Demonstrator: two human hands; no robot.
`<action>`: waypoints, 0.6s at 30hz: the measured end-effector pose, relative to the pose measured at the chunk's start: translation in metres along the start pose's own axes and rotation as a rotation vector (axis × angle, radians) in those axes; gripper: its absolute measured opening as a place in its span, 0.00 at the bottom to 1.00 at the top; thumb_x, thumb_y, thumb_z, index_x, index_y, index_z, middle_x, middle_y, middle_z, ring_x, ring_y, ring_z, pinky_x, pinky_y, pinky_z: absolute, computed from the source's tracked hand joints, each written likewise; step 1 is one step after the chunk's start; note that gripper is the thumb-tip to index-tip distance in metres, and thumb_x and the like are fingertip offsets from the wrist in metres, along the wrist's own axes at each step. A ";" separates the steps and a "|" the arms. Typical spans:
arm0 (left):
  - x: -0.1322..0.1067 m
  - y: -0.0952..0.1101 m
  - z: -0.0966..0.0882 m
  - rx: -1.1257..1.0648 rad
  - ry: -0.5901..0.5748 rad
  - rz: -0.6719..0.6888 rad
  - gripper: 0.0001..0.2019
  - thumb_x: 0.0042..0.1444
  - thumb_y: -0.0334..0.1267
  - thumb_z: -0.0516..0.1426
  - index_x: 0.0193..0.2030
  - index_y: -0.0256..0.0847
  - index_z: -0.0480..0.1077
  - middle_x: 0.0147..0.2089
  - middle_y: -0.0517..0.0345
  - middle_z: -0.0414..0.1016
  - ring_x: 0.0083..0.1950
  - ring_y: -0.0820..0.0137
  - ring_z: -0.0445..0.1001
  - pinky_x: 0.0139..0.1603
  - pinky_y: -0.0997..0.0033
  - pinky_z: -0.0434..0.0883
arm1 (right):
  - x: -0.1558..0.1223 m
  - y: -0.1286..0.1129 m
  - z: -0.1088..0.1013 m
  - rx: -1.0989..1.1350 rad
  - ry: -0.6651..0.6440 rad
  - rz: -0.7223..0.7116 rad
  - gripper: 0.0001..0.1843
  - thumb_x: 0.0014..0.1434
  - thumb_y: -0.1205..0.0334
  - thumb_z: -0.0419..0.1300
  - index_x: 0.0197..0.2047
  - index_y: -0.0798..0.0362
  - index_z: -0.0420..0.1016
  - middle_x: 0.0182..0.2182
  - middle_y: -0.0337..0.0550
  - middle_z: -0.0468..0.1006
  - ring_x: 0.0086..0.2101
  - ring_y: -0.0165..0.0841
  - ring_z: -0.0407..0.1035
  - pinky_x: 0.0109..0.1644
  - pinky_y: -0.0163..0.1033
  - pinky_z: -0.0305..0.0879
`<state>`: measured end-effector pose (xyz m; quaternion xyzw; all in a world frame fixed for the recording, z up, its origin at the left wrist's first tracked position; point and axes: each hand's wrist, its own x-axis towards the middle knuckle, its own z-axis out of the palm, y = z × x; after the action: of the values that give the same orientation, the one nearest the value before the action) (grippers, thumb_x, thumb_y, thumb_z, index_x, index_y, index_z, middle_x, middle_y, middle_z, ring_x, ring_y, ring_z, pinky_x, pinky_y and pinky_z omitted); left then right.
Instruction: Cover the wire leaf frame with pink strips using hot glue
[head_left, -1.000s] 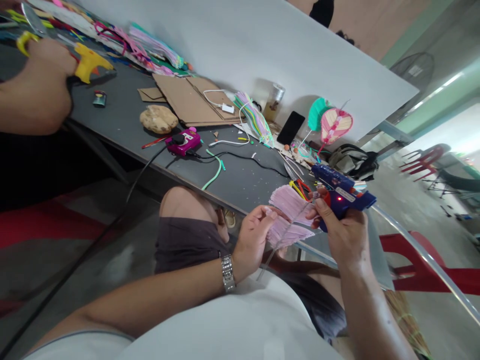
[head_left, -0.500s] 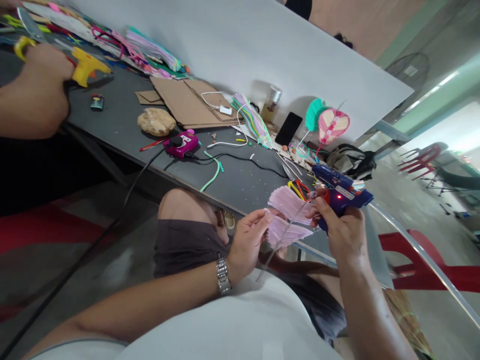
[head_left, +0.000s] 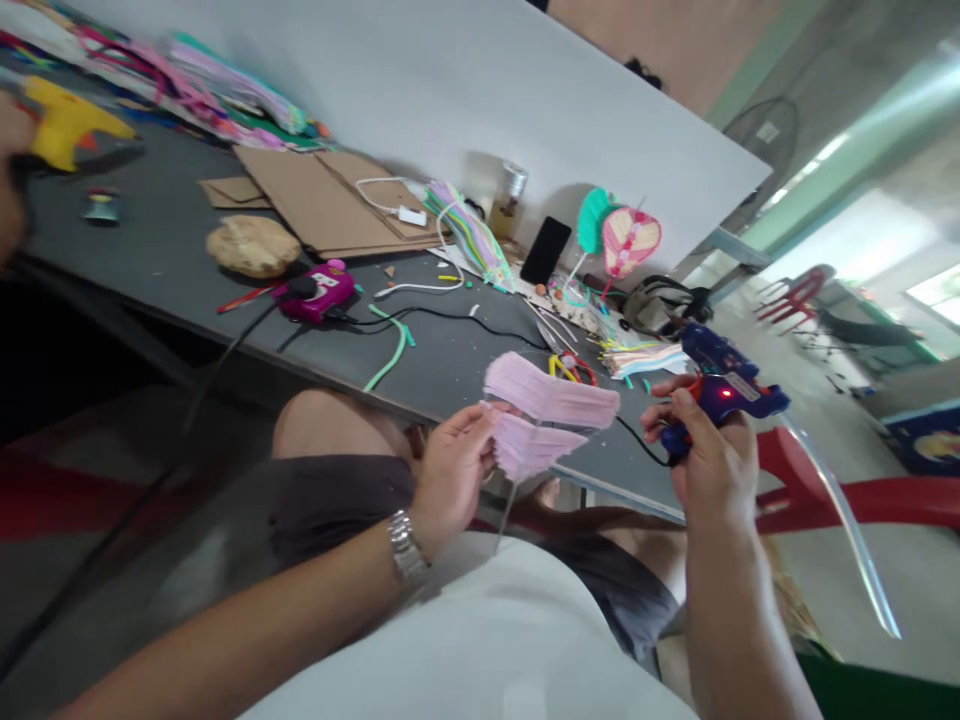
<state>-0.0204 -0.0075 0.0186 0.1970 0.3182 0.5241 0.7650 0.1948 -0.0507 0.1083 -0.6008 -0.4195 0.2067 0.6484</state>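
Observation:
Pinched at its left edge, a pink pipe-cleaner leaf (head_left: pixel 551 395) is in my left hand (head_left: pixel 457 465). It has two fuzzy panels with a gap between them and a thin stem running down toward my lap. My right hand (head_left: pixel 712 440) grips a blue hot glue gun (head_left: pixel 739 385), apart from the leaf on its right. The gun's red light is on, its nozzle points up and to the left, and a long clear glue stick (head_left: pixel 851 535) sticks out of its back. Scissors and pliers (head_left: pixel 574 368) lie on the table just behind the leaf.
On the grey table (head_left: pixel 450 350) are a magenta power adapter (head_left: pixel 319 290), a stone-like lump (head_left: pixel 253 246), cardboard (head_left: pixel 330 215), a phone (head_left: pixel 546 250) and pipe cleaners (head_left: pixel 645 358). Finished-looking leaves (head_left: pixel 631 242) stand behind. A co-worker's hand (head_left: pixel 11 130) is beside a yellow glue gun (head_left: pixel 71 122).
My right hand has drawn the glue gun away from the leaf to the right. The leaf's panels now show more fully. The whole view has swung to the right.

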 end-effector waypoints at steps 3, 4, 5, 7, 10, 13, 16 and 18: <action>0.009 0.008 -0.006 0.040 0.033 0.035 0.20 0.41 0.46 0.74 0.37 0.37 0.78 0.37 0.52 0.83 0.33 0.69 0.78 0.34 0.72 0.74 | 0.013 0.032 -0.045 0.014 0.185 0.170 0.22 0.43 0.50 0.76 0.32 0.55 0.73 0.25 0.36 0.76 0.23 0.29 0.73 0.22 0.32 0.67; 0.011 0.009 -0.006 0.050 0.038 0.044 0.20 0.40 0.46 0.74 0.37 0.37 0.78 0.38 0.52 0.83 0.34 0.69 0.79 0.34 0.71 0.74 | 0.016 0.046 -0.060 -0.013 0.201 0.274 0.24 0.40 0.50 0.76 0.32 0.55 0.73 0.24 0.35 0.76 0.23 0.29 0.72 0.22 0.31 0.68; 0.013 0.011 -0.006 0.057 0.045 0.053 0.20 0.40 0.46 0.74 0.37 0.38 0.78 0.39 0.52 0.83 0.34 0.68 0.79 0.34 0.71 0.74 | 0.018 0.059 -0.074 -0.053 0.203 0.382 0.25 0.37 0.49 0.76 0.31 0.55 0.72 0.23 0.34 0.75 0.23 0.28 0.72 0.22 0.31 0.69; 0.015 0.011 -0.003 0.069 0.053 0.062 0.20 0.39 0.45 0.75 0.36 0.38 0.78 0.39 0.52 0.83 0.35 0.69 0.79 0.34 0.72 0.73 | 0.021 0.083 -0.095 -0.095 0.213 0.472 0.24 0.35 0.52 0.76 0.29 0.56 0.72 0.19 0.35 0.74 0.20 0.29 0.70 0.20 0.32 0.68; 0.014 0.008 0.003 0.111 0.030 0.061 0.19 0.40 0.45 0.75 0.36 0.38 0.79 0.39 0.52 0.83 0.35 0.70 0.79 0.35 0.73 0.72 | 0.022 0.107 -0.113 -0.146 0.204 0.533 0.21 0.35 0.55 0.76 0.26 0.56 0.72 0.16 0.36 0.72 0.17 0.30 0.68 0.17 0.34 0.66; 0.014 0.002 0.007 0.171 -0.006 0.066 0.19 0.42 0.47 0.74 0.37 0.37 0.80 0.38 0.51 0.83 0.35 0.69 0.79 0.35 0.73 0.72 | 0.022 0.115 -0.126 -0.206 0.185 0.532 0.19 0.38 0.53 0.74 0.26 0.56 0.74 0.15 0.36 0.72 0.17 0.33 0.69 0.17 0.36 0.65; 0.014 -0.005 0.009 0.229 -0.004 0.064 0.21 0.41 0.48 0.74 0.36 0.36 0.80 0.34 0.52 0.83 0.32 0.70 0.77 0.34 0.73 0.71 | 0.016 0.107 -0.135 -0.296 0.194 0.458 0.15 0.42 0.54 0.73 0.24 0.53 0.73 0.14 0.33 0.69 0.17 0.32 0.67 0.18 0.35 0.63; 0.013 -0.009 0.010 0.280 -0.023 0.042 0.21 0.41 0.49 0.74 0.36 0.35 0.81 0.31 0.54 0.81 0.29 0.72 0.74 0.32 0.74 0.70 | 0.009 0.092 -0.131 -0.366 0.220 0.361 0.13 0.43 0.59 0.73 0.24 0.51 0.72 0.16 0.32 0.68 0.19 0.31 0.66 0.19 0.33 0.60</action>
<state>-0.0041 0.0018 0.0160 0.3144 0.3752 0.4881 0.7226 0.3259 -0.1054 0.0330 -0.7917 -0.2633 0.1730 0.5234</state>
